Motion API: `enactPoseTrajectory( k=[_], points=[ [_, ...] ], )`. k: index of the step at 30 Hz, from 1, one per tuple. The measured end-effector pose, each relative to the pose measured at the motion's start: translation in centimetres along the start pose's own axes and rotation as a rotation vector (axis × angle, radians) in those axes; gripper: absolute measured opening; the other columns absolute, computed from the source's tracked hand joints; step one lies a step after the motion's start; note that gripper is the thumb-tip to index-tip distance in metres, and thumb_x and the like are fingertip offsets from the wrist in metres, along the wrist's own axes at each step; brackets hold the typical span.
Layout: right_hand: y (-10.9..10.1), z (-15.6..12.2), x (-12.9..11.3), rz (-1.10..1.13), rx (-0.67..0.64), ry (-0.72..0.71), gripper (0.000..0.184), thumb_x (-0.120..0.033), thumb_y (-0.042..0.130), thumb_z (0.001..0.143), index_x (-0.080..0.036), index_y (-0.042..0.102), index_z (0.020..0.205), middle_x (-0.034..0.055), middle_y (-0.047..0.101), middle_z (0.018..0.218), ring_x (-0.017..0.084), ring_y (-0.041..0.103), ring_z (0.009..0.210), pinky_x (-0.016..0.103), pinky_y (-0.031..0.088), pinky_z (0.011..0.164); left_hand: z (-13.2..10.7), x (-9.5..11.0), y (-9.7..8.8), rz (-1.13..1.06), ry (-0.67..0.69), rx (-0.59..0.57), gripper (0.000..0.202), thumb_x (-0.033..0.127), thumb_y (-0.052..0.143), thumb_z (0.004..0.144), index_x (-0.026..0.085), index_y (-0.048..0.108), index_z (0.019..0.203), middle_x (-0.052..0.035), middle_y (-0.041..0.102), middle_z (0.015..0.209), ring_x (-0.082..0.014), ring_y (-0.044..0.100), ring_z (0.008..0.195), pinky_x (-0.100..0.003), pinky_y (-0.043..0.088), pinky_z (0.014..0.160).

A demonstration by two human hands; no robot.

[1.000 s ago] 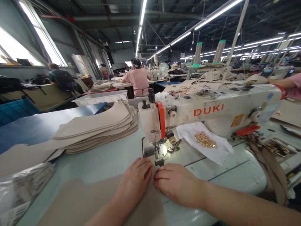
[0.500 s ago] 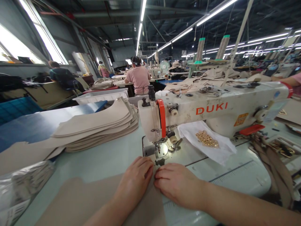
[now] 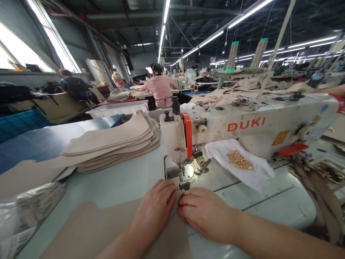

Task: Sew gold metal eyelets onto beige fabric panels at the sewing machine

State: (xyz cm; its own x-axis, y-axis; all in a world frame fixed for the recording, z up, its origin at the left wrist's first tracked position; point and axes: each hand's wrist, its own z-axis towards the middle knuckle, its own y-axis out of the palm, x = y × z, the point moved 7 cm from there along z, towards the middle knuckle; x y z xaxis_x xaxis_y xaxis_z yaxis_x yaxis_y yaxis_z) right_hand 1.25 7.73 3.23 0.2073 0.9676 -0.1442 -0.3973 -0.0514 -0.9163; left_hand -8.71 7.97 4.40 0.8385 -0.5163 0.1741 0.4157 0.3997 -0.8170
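Note:
A flat beige fabric panel (image 3: 113, 219) lies on the pale green table, with its narrow end leading up to the sewing machine (image 3: 248, 124). My left hand (image 3: 159, 201) grips the panel near that end, fingers curled and pressed together. Close beside it, my right hand (image 3: 206, 212) is closed on the panel's right edge, thumb hidden beneath. Both sets of fingertips are just in front of the lit needle plate (image 3: 188, 172). Whether a smaller piece is pinched between the fingertips cannot be made out.
Left of the machine lies a stack of cut beige panels (image 3: 115, 144). A white cloth (image 3: 258, 176) with gold metal rings (image 3: 238, 160) rests on the machine bed. Plastic-wrapped material (image 3: 32, 208) lies front left, brown straps (image 3: 318, 194) hang at right. A co-worker in pink (image 3: 161, 88) sits ahead.
The view has shifted slightly, so the machine and cloth appear a little farther right. My hands and the panel hold almost the same position.

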Motion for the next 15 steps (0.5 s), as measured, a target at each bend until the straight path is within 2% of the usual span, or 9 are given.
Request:
enactPoseTrajectory(
  k=[7,12,15],
  points=[
    [0.0,0.06,-0.08,-0.002,0.006,-0.003,0.012,-0.018,0.051,0.09,-0.015,0.062,0.096,0.0055,0.065,0.097,0.017,0.055,0.097,0.029,0.041,0.094,0.08,0.06,0.07,0.006,0.017,0.013,0.023,0.018,0.041,0.093,0.018,0.059,0.078,-0.0033,0.065,0.077,-0.0171,0.059,0.074,-0.03,0.052,0.069],
    [-0.36,0.25,0.29,-0.043,0.006,0.097,0.012,-0.019,0.052,0.09,-0.014,0.061,0.097,0.0068,0.063,0.099,0.019,0.055,0.098,0.032,0.043,0.092,0.18,-0.06,0.12,-0.014,0.002,-0.01,0.02,0.017,0.043,0.092,0.018,0.059,0.08,-0.0036,0.065,0.078,-0.0176,0.06,0.075,-0.031,0.053,0.069],
    [-0.3,0.46,0.39,-0.099,0.002,0.109,0.014,-0.017,0.052,0.089,-0.013,0.06,0.099,0.0089,0.062,0.104,0.021,0.053,0.101,0.035,0.042,0.093,0.21,0.01,-0.14,-0.03,-0.004,-0.011,0.019,0.015,0.044,0.09,0.018,0.06,0.082,-0.0036,0.066,0.079,-0.0173,0.061,0.076,-0.03,0.054,0.07]
  ],
)
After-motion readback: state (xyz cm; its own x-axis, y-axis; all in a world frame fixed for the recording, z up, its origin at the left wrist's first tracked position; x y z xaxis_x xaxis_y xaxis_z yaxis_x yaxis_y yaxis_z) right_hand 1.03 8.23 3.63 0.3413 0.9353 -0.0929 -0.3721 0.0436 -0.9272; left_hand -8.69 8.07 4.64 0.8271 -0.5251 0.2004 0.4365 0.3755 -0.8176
